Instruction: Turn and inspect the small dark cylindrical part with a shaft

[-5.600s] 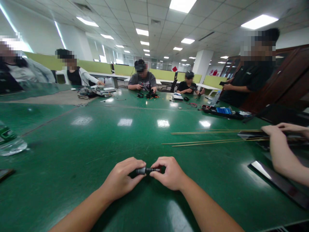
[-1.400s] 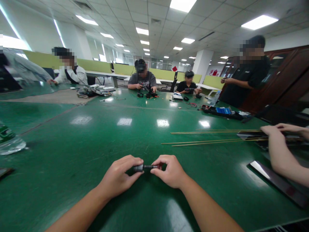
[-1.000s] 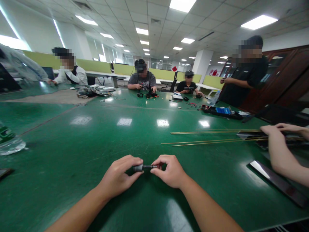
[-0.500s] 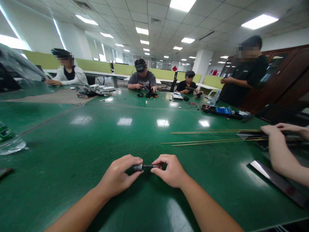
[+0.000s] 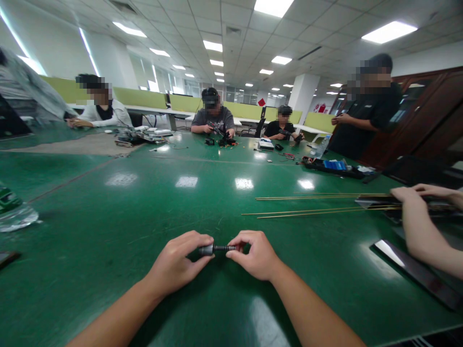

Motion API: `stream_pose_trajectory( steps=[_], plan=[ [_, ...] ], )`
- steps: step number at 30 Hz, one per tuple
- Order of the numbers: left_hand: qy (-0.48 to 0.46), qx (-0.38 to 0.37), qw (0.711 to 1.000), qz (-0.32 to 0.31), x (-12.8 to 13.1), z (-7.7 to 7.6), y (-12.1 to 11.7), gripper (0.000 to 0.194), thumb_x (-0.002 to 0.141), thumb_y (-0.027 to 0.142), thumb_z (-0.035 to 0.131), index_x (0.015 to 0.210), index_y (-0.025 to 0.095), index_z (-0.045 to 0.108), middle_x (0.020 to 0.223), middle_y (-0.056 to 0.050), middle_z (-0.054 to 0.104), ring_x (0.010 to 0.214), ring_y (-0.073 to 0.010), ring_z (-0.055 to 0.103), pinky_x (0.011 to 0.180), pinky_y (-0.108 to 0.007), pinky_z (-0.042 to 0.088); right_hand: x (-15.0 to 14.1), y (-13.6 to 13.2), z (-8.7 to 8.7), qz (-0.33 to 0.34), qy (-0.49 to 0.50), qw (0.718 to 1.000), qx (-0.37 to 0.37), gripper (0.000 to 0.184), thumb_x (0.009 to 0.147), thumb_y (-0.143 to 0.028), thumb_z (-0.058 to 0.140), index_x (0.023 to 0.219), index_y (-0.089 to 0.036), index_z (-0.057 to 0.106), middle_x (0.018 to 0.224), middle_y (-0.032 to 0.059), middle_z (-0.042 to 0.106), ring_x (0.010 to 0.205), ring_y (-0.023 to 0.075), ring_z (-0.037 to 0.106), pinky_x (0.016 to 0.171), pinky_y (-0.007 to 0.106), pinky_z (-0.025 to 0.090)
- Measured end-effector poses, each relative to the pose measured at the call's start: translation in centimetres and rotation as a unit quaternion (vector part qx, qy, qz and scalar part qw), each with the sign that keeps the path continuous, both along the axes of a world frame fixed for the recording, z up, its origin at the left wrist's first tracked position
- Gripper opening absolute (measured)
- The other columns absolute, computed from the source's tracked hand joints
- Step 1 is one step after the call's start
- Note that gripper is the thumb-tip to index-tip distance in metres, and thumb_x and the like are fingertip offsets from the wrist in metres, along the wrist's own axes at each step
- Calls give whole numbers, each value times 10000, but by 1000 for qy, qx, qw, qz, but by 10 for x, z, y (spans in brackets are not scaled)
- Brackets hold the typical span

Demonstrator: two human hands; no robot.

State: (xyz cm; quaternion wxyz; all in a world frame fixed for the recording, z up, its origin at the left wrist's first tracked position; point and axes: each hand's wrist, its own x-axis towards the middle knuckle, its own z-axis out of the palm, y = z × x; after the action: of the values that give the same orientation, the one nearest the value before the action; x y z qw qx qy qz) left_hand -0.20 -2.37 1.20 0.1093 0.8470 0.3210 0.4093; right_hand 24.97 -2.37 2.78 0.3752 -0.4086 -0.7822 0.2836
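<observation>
- your left hand (image 5: 177, 260) pinches the thick end of a small dark part (image 5: 207, 250) between thumb and fingers.
- your right hand (image 5: 257, 258) pinches the tip of the thin shaft (image 5: 220, 248) that sticks out of that thick end.
- the part lies level between your two hands, close in front of you, over the green table (image 5: 162, 202); you cannot tell whether it touches the tabletop.
- your hands are apart, with a short stretch of the shaft showing between them.
- beyond your right hand, several thin sticks (image 5: 307, 213) lie lengthwise on the table, running to the right towards a co-worker's hands (image 5: 410, 195).
- nearer you on that side, a flat glossy dark slab (image 5: 415, 275) lies slanted.
- at your far left stands a clear bottle (image 5: 16, 214), cut off by the edge of the view.
- across the table, to the right, a black tray (image 5: 316, 168) holds blue and other small things.
- behind it, a person in a black shirt (image 5: 376, 113) stands.
</observation>
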Motion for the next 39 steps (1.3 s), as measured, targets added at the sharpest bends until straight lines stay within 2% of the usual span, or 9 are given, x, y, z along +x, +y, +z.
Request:
stream_pose_trajectory(
  steps=[39],
  plan=[
    [3,-1,1000,10,-2,-1,1,316,839,166,714,1143,224,652,1068,-72,700,963,-198,670,860,-333,557,2,0,2,-5,-1,1000,-3,76,798,-210,757,870,-187,761,754,19,699,670,147,630,654,256,480]
  ],
)
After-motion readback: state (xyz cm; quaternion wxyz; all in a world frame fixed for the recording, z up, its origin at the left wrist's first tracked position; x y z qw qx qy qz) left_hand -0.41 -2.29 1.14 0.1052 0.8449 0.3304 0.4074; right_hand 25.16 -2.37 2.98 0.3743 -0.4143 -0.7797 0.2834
